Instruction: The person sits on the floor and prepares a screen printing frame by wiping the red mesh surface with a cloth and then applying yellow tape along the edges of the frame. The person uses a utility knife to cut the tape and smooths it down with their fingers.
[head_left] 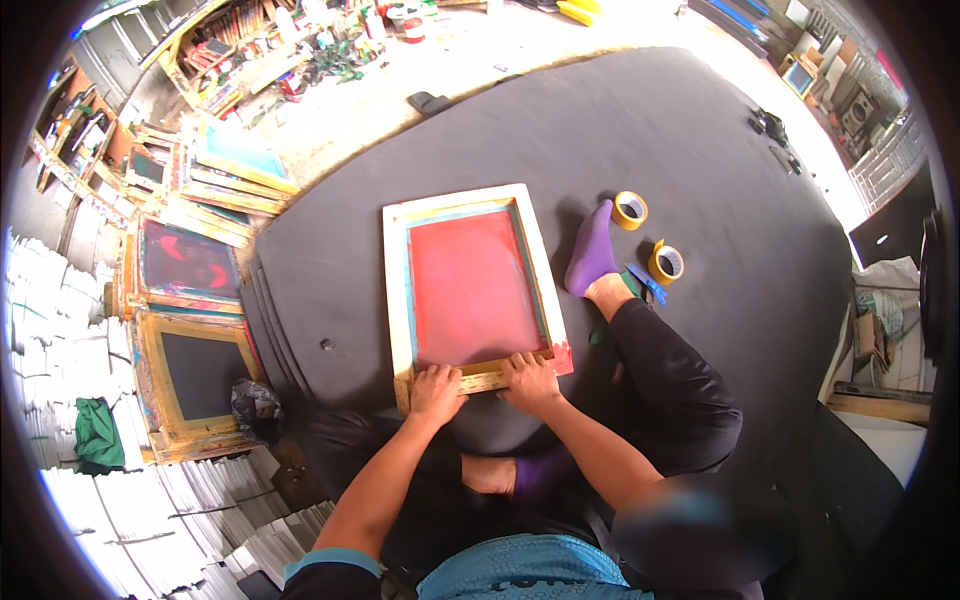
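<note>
Dark floor mat in a cluttered workshop; stacked wooden frames at left, shelves far left. Two yellow tape rolls lie right of the purple-socked foot. Centre: wooden screen frame with red mesh, flat on the mat. Left hand and right hand press palm-down on its near edge, fingers spread, gripping nothing.

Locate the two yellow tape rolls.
In the head view, the tape rolls lie right of the screen frame on the dark mat, beside the purple-socked foot.
</note>
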